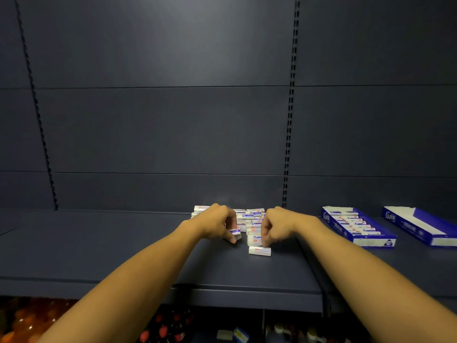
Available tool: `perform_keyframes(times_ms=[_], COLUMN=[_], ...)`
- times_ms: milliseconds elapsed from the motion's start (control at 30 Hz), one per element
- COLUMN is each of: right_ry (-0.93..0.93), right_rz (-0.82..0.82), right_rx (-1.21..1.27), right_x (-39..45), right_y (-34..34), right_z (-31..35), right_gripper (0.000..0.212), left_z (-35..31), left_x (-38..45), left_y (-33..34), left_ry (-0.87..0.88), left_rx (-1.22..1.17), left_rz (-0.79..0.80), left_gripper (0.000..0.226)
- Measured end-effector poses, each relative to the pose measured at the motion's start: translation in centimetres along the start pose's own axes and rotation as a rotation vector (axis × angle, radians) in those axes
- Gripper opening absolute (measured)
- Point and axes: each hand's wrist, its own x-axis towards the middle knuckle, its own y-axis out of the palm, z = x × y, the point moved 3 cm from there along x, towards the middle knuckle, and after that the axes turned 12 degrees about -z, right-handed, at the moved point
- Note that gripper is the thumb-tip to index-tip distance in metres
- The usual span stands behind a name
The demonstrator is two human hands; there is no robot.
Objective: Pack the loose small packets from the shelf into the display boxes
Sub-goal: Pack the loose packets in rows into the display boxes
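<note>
Head view: small white paper packets (248,220) are heaped on the dark shelf (123,243) between both hands. One is pinched by the left hand (217,222); another is touched by the right hand's (277,225) curled fingers.

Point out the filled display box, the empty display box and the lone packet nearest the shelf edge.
filled display box (356,225): head view, packet row inside.
empty display box (420,225): head view, white inner floor.
lone packet (259,251): head view, top face.

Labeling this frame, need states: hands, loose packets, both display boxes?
left hand: fingers curled, gripping a small packet
right hand: fingers curled down onto the loose packets
single packet: lying flat, apart from pile
near display box: open, row of packets inside
far display box: open, appears empty
</note>
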Motion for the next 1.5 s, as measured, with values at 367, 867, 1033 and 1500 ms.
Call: perform_keyframes(times_ms=[367,867,1033,1500], right_ry=[0.043,0.002,-0.007,0.069], right_rz=[-0.041,-0.046,-0.099,-0.339], right_rx=[0.027,-0.055,-0.011,-0.021], right_x=[-1.3,-1.9,-2.7,-8.8], right_y=[1.8,1.3,-0.1,-5.2], right_z=[0.0,0.0,-1.3,-11.5], right_gripper=[0.020,0.023,0.033,0.013], left_z=[0.7,0.1,-1.7,-12.9], left_x=[-0.8,-0.4,0.5,5.4], left_y=[-0.1,-0.2,0.3,3.8], left_ry=[-0.043,-0.053,-0.037,0.041], left_rx=[-0.037,0.020,0.033,-0.001], left_rz=[-0.045,-0.001,0.005,-0.090], left_gripper=[0.028,0.027,0.034,0.023])
